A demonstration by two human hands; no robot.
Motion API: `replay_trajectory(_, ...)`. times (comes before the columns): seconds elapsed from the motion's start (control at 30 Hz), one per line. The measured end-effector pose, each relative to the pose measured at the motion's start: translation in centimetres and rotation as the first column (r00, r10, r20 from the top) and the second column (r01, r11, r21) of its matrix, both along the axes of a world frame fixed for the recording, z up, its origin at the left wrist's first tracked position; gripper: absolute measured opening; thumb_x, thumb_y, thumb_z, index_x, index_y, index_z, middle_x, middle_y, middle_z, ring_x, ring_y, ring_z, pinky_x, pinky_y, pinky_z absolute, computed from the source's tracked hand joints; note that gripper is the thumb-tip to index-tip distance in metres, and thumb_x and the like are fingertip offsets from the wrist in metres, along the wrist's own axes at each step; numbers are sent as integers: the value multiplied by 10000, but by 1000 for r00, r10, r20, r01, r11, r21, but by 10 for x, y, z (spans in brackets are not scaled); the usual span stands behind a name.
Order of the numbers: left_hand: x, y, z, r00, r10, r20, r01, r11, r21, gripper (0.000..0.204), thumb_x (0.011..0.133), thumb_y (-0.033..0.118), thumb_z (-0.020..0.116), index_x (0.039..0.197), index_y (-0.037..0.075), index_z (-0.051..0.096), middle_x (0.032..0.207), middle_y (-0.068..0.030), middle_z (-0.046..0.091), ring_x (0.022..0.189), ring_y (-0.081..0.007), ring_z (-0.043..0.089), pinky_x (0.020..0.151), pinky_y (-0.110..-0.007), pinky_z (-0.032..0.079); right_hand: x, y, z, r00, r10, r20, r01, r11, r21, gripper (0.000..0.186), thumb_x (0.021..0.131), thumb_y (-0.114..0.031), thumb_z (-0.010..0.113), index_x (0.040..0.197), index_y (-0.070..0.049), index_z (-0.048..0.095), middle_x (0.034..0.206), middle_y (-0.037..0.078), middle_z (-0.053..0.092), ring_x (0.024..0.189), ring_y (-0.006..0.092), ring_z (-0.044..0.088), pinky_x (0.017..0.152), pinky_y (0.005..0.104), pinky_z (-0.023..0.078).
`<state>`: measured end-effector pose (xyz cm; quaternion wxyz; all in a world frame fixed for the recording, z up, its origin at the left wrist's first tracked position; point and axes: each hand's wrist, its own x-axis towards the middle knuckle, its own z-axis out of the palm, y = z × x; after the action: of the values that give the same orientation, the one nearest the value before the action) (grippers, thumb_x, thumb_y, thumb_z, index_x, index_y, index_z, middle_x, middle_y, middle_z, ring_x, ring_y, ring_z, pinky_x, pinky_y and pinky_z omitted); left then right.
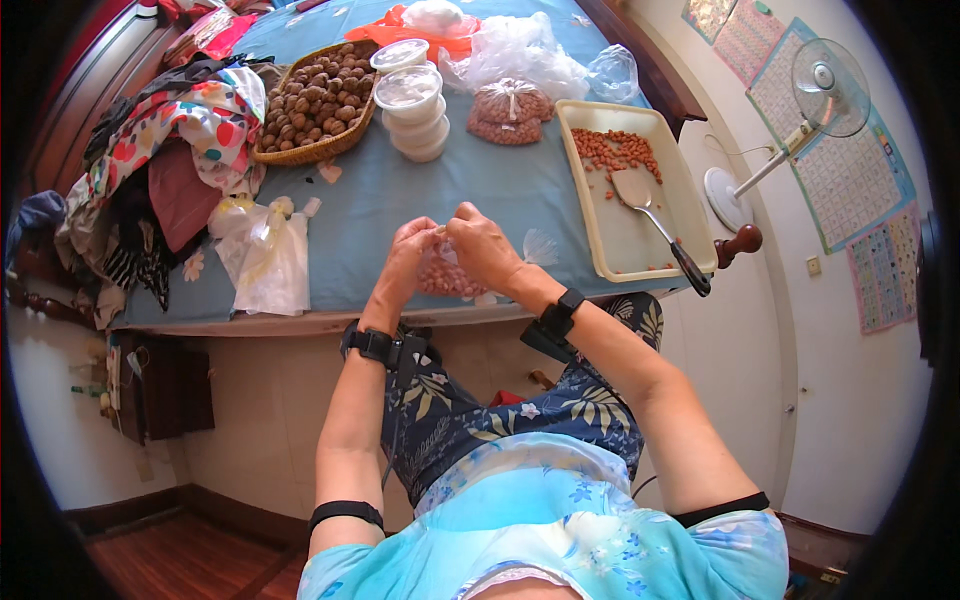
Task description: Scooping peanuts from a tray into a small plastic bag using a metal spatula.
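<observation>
A clear plastic bag of reddish peanuts (447, 277) rests near the front edge of the blue-covered bed. My left hand (406, 254) and my right hand (484, 250) meet over it, fingers closed on its gathered top. Exactly how the plastic runs between the fingertips is hidden. To the right, a cream tray (622, 245) holds loose peanuts (612, 150) heaped at its far end. A spatula (634, 190) with a black handle lies across the tray, its handle jutting over the near right corner. Farther back sit filled, knotted peanut bags (510, 122).
Left of centre stands a wicker basket (318, 150) of walnuts beside stacked lidded tubs (417, 128). Clear plastic bags (268, 262) lie at the left, next to piled clothes (180, 170). White plastic bags (525, 55) are at the back. A fan (828, 85) stands on the right.
</observation>
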<state>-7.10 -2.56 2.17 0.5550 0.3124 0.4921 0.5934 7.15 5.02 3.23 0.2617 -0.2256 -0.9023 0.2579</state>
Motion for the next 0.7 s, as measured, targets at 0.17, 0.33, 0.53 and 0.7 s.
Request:
replay_trajectory(0.17, -4, 3, -4, 1000, -1, 21, 0, 998, 58, 96, 905, 106, 514, 826, 57, 539, 773, 16, 548, 710, -54, 499, 663, -194, 426, 1, 2, 2, 999, 33, -5, -31, 980, 197, 80, 722, 17, 566, 798, 23, 590, 903, 183, 535, 842, 362, 582, 755, 425, 493)
replay_trajectory(0.33, 1, 15, 14, 998, -3, 64, -7, 989, 145, 93, 922, 101, 522, 845, 56, 547, 782, 17, 557, 714, -57, 507, 667, -198, 432, 4, 12, 23, 999, 29, -40, -15, 955, 296, 70, 715, 5, 573, 784, 16, 580, 883, 162, 524, 843, 337, 568, 756, 409, 485)
replay_trajectory(0.53, 2, 16, 18, 998, 8, 66, -16, 993, 117, 96, 912, 144, 571, 918, 49, 562, 813, 9, 581, 742, -57, 530, 687, -205, 444, 5, 14, 28, 999, -27, -23, 33, 931, 364, 127, 728, -20, 580, 852, 5, 569, 899, 155, 522, 866, 329, 558, 768, 411, 471)
replay_trajectory(0.7, 5, 4, 4, 993, 66, -103, -58, 995, 82, 124, 869, 127, 618, 946, 42, 571, 833, 13, 590, 751, -57, 540, 704, -202, 450, 11, 7, 5, 996, -31, 86, 3, 952, 306, 178, 731, -44, 601, 903, -4, 582, 927, 158, 535, 900, 333, 559, 783, 413, 468)
